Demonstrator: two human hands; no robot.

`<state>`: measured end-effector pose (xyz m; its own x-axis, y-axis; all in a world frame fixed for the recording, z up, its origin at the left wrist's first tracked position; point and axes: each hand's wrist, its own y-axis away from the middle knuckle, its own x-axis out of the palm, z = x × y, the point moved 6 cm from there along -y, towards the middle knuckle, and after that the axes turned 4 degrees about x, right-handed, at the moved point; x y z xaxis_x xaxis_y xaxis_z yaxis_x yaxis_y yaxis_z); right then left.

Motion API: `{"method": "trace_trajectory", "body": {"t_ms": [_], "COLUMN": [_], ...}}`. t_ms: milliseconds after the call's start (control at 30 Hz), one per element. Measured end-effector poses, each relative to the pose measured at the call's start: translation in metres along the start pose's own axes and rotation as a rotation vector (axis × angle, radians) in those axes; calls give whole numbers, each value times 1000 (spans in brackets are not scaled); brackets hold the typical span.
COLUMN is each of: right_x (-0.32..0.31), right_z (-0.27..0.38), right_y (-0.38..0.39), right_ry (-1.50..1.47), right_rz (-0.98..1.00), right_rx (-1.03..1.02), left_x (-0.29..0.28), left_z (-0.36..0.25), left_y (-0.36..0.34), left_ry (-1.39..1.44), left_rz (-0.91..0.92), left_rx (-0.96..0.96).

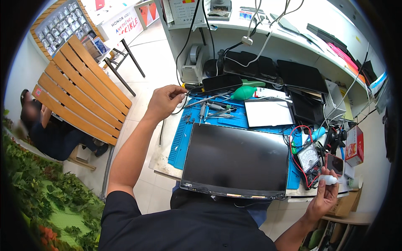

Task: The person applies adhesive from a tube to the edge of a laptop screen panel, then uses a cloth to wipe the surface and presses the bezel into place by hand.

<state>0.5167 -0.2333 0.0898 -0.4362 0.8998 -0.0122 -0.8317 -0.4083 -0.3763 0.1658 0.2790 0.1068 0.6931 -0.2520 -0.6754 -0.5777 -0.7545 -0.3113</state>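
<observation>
A laptop screen panel (236, 161), dark and face up, lies on the blue repair mat (178, 142) right in front of me. Left of the mat's far corner, my left hand (163, 102) is raised with thumb and fingertips pinched together. A thin black cable (179, 111) runs right by those fingertips; whether they grip it or something small is unclear. Over on the right, beside the bench edge, my right hand (324, 201) is closed around a small white squeeze bottle (328, 180). Tweezers and screwdrivers (215, 111) lie beyond the panel.
A green air blower (243, 93) and a white rectangular pad (269, 113) sit behind the panel. At right are an analog multimeter (308, 158) with red leads, a phone (334, 164) and a red box (354, 146). Cables hang from the shelf. A person sits beyond the wooden bench (79, 92).
</observation>
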Motion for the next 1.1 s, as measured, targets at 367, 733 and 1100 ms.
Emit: {"method": "trace_trajectory", "body": {"t_ms": [367,733,1100], "right_x": [22,37,35], "right_z": [0,-12,-25], "right_y": [5,11,13], "right_ry": [-21,-38,-55], "right_rz": [3,7,22], "right_rx": [63,97,148], "left_x": [25,73,45], "left_z": [-12,-61,-67], "left_y": [-2,-31,-43], "left_ry": [109,38,45], "left_rz": [85,235,153], "left_rx": [78,300,236]}}
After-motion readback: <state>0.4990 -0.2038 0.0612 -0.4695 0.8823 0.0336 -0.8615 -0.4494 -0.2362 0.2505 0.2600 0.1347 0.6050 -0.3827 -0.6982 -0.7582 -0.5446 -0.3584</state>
